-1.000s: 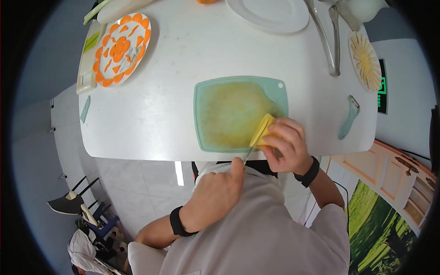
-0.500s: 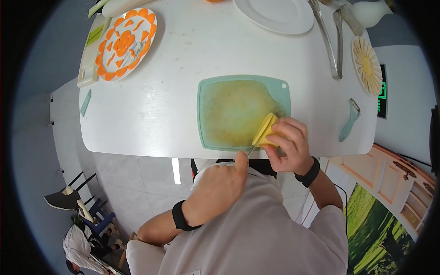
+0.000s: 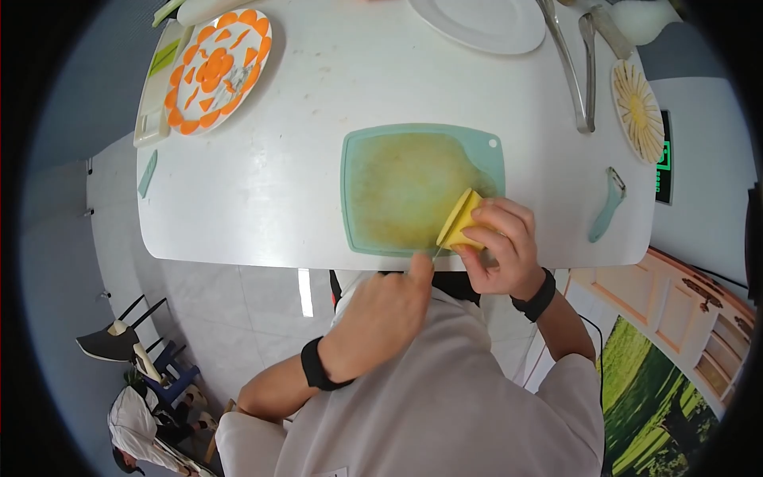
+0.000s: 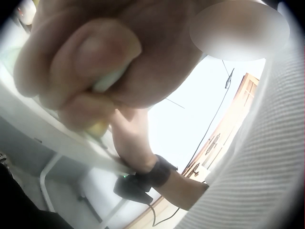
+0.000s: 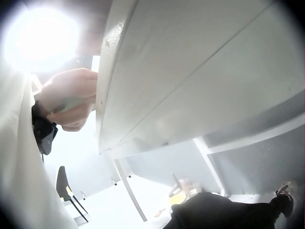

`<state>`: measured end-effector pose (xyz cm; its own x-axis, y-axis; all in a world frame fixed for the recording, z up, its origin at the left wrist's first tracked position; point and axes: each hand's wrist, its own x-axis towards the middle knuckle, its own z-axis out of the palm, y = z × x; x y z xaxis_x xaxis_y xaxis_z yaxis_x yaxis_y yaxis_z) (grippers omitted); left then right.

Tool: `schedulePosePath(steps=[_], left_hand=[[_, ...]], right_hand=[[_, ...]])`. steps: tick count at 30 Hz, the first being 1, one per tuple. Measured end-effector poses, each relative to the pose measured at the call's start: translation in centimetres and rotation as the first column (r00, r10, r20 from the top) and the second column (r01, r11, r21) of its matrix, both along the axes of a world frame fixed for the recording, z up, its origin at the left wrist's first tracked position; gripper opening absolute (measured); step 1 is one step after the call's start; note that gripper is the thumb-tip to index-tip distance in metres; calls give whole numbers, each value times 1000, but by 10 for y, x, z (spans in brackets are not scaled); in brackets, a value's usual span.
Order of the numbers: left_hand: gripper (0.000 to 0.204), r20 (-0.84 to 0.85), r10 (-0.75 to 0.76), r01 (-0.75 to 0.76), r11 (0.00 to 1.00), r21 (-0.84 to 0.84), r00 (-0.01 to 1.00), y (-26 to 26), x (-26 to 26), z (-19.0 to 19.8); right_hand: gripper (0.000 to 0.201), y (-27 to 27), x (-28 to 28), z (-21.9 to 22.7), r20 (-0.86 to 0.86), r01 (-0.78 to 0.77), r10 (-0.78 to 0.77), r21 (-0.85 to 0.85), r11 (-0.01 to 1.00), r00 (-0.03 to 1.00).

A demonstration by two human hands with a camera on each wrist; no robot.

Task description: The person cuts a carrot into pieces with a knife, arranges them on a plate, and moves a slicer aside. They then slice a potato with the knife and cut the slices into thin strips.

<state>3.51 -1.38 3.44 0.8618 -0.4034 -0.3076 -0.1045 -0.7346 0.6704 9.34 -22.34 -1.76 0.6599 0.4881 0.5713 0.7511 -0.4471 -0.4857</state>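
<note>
My left hand [image 3: 381, 318] grips a knife by its pale green handle [image 4: 110, 78], seen in the left wrist view. The thin knife blade [image 3: 437, 253] runs up to the lower end of a yellow piece of food [image 3: 462, 222]. My right hand [image 3: 505, 246] holds that piece tilted over the lower right corner of the green cutting board [image 3: 397, 191], fingers on its side and thumb below. A thin slice stands partly parted from its flat left face, with a narrow gap behind it. Most of the knife is hidden by the left hand.
At the left are a plate [image 3: 176, 107] of orange slices and a small green tool [image 3: 148, 175]. Metal tongs [image 3: 586, 79], a green peeler [image 3: 609, 208] and a plate of pale strips [image 3: 638, 111] lie at the right. A white plate [image 3: 485, 28] stands at the back.
My left hand has shifted slightly right and up, bringing the thumb closer to the yellow piece. My right hand still holds the piece in nearly the same spot over the board.
</note>
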Motion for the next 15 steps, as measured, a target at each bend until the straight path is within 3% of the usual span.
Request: schedulePosePath(steps=[15], left_hand=[[18,36,14,-17,997,74,999,-5,-4,-6]], right_hand=[[38,-1,1,0,20,-2,2,5,1000,1000]])
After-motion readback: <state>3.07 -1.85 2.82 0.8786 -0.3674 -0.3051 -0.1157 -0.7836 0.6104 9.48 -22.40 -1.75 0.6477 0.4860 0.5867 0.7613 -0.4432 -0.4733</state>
